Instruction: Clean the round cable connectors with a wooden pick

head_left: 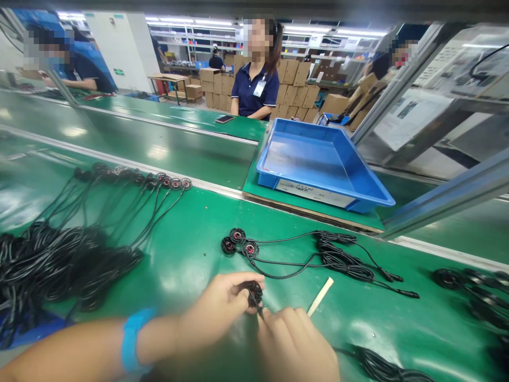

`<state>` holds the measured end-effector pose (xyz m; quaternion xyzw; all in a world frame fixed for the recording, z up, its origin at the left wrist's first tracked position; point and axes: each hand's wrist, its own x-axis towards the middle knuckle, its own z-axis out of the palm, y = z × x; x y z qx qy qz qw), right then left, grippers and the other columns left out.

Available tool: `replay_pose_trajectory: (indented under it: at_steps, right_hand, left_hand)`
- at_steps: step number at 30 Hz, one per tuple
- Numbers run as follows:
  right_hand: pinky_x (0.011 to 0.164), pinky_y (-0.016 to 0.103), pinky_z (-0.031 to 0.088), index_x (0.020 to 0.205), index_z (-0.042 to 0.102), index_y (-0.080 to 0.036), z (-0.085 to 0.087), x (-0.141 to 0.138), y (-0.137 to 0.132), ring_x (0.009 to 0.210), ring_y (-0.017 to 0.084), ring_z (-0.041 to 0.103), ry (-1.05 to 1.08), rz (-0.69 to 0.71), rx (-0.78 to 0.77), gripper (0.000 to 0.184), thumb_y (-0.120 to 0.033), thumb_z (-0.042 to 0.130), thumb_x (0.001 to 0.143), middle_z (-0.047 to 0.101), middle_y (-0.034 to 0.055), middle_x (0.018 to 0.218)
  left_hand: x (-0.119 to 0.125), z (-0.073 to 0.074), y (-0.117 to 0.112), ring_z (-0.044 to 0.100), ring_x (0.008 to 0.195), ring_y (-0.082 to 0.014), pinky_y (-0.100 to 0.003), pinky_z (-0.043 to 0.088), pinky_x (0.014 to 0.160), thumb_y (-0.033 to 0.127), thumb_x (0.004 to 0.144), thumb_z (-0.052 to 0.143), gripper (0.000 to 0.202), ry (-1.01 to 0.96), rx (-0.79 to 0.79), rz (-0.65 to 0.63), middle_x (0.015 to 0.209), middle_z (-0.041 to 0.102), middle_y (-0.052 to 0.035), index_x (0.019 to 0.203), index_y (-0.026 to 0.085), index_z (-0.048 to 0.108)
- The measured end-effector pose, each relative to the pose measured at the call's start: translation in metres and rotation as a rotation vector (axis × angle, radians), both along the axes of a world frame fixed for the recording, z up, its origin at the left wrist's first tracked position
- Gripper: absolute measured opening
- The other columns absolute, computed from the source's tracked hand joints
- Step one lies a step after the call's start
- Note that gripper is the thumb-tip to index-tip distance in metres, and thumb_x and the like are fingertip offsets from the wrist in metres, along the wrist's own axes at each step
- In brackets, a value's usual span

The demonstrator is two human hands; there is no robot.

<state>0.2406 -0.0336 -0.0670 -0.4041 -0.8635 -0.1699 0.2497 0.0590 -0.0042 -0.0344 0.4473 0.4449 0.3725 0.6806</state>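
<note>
My left hand [217, 305], with a blue band at the wrist, is closed around a small round black cable-end part [255, 293]. Thumb and fingers grip it from the left side. My right hand [296, 345] is pinched on the black cable [259, 312] just below that part; its fingertips are partly hidden. Beyond the hands lie several similar cables [345, 257], their round ends [249, 248] showing red centres. A pale flat stick [320, 296] rests beside my right hand. Coiled black cable [382, 363] lies to the right of that hand.
A large pile of black cables [71, 260] covers the left of the green table [191, 228]. A blue tray [318, 185] stands behind on a raised board. More round black parts [449, 278] lie at right. A person [254, 90] is across the bench, near a phone [225, 119].
</note>
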Motion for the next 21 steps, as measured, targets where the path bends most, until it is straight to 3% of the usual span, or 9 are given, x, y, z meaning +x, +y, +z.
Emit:
replay_pose_trajectory:
  at_steps: [8, 16, 21]
  right_hand:
    - [0.058, 0.034, 0.021, 0.072, 0.05, -0.024, -0.006, -0.0033, -0.0033, 0.057, 0.017, 0.039, -0.041, 0.019, -0.003, 0.019, -0.006, 0.056, 0.077, 0.048, -0.0007, 0.061]
    - [0.059, 0.034, 0.023, 0.073, 0.051, -0.023, -0.0028, -0.0024, -0.0011, 0.058, 0.017, 0.041, 0.001, 0.009, -0.018, 0.018, -0.007, 0.056, 0.078, 0.048, -0.0009, 0.063]
    - [0.059, 0.034, 0.022, 0.074, 0.052, -0.023, -0.0013, -0.0046, -0.0022, 0.059, 0.016, 0.041, 0.027, 0.003, -0.03, 0.017, -0.008, 0.057, 0.078, 0.048, -0.0011, 0.062]
  left_hand:
    - [-0.0004, 0.0051, 0.0014, 0.069, 0.096, -0.0245, -0.039, 0.055, 0.089, 0.021, 0.085, 0.051, 0.044, 0.024, -0.04, -0.021, 0.117, 0.07, -0.0156, 0.126, 0.009, 0.061]
    - [-0.0057, 0.0033, -0.0017, 0.058, 0.116, -0.0237, -0.038, 0.044, 0.104, 0.016, 0.09, 0.043, 0.045, 0.361, 0.297, -0.088, 0.126, 0.064, -0.0096, 0.132, 0.019, 0.06]
    - [-0.0017, 0.0003, -0.0021, 0.063, 0.102, -0.0229, -0.036, 0.051, 0.092, 0.016, 0.086, 0.046, 0.045, 0.324, 0.177, -0.104, 0.122, 0.065, -0.0123, 0.128, 0.015, 0.063]
